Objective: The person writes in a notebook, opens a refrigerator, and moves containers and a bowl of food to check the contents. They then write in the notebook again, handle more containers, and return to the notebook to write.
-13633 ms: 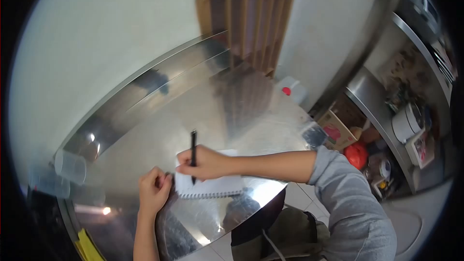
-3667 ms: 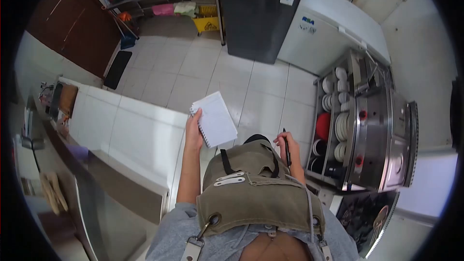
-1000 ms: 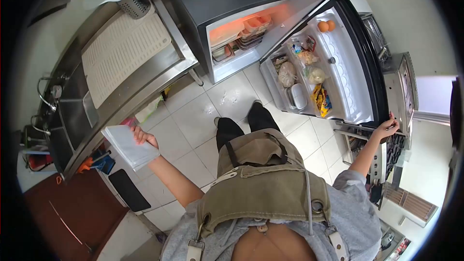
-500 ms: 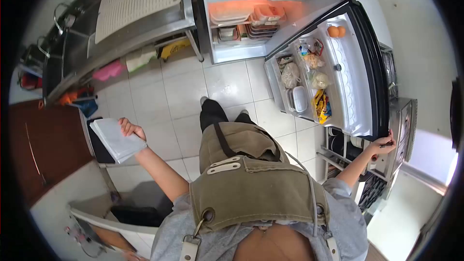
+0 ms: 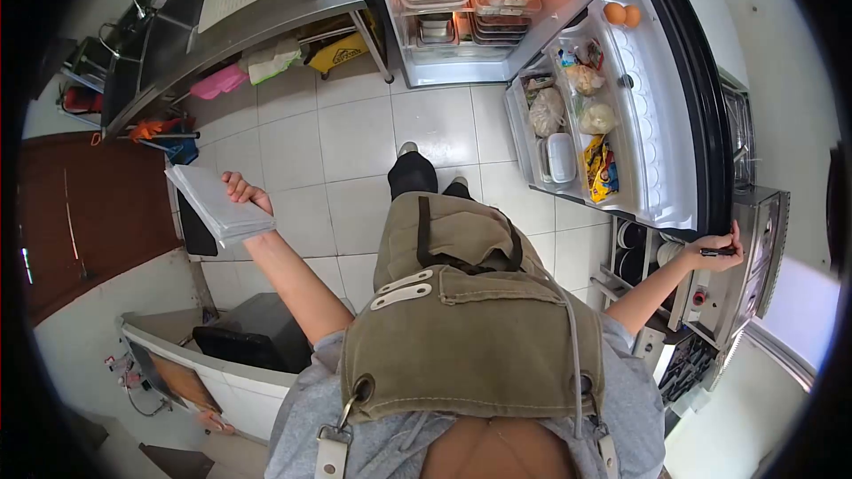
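Notebook (image 5: 217, 204), one, pinched in left hand (image 5: 248, 192), well apart from refrigerator (image 5: 457, 75), one, open. Eggs (image 5: 614, 13), two, side by side in door (image 5: 682, 151), one, swung wide. Pen (image 5: 717, 252), one, clasped in right hand (image 5: 714, 254), beside door edge; grip on door unclear. Step, seemingly: holding door open; next move calls for steadiness.

- In the head view, the left hand (image 5: 248, 192) was near nine o'clock, curled in a grip.
- The left forearm (image 5: 297, 288) pointed towards eleven.
- The right hand (image 5: 717, 251), also curled, was just past three.
- The right forearm (image 5: 652, 291) pointed between one and two.
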`<move>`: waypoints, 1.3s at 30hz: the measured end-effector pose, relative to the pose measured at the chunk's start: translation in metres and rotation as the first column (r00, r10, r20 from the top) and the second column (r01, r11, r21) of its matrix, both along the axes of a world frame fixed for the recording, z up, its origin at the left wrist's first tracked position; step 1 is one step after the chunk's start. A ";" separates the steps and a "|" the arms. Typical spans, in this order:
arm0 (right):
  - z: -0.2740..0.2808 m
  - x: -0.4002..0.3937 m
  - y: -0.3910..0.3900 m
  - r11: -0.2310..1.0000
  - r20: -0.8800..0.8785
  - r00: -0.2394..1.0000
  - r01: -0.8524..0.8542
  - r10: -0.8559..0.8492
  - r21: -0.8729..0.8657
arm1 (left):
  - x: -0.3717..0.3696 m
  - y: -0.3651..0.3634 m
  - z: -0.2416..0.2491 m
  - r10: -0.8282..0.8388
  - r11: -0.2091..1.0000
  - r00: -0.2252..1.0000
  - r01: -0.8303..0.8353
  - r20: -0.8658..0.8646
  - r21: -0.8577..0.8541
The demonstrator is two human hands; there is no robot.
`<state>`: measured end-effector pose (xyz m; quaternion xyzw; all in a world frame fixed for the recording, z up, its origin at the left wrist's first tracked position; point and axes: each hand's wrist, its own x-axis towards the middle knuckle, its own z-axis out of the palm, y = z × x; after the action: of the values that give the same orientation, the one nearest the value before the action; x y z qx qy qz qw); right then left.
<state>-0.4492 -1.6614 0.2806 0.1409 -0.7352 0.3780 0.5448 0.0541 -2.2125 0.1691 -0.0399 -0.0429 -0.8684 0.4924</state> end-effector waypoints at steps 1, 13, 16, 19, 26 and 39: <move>0.003 0.005 -0.004 1.000 0.023 1.000 -0.008 0.008 -0.003 | 0.000 0.001 0.002 -0.005 1.000 1.000 0.005 -0.001 -0.011; 0.019 0.030 -0.010 0.962 0.186 0.966 0.134 -0.181 0.237 | 0.013 0.019 -0.010 0.094 0.995 0.986 -0.092 0.136 -0.022; 0.021 0.023 -0.001 0.947 0.184 0.964 0.133 -0.192 0.291 | 0.015 0.016 -0.005 0.106 0.994 0.979 -0.109 0.172 0.006; 0.043 0.030 -0.013 0.904 0.122 0.936 0.277 -0.331 0.327 | 0.022 0.007 -0.006 0.126 0.992 0.975 -0.128 0.181 -0.003; 0.152 -0.001 0.004 0.924 -0.417 0.877 0.338 -0.239 0.181 | -0.007 -0.037 0.009 0.082 0.997 0.985 -0.081 0.154 -0.013; 0.326 0.184 -0.134 0.469 -0.370 0.352 -0.259 0.860 0.844 | -0.080 -0.029 0.025 -0.067 0.996 0.993 0.072 0.101 -0.050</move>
<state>-0.2655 -1.7952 0.6070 0.7345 -0.3938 0.1670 0.5268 -0.0256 -2.2414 0.1939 -0.0115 -0.0891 -0.8844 0.4580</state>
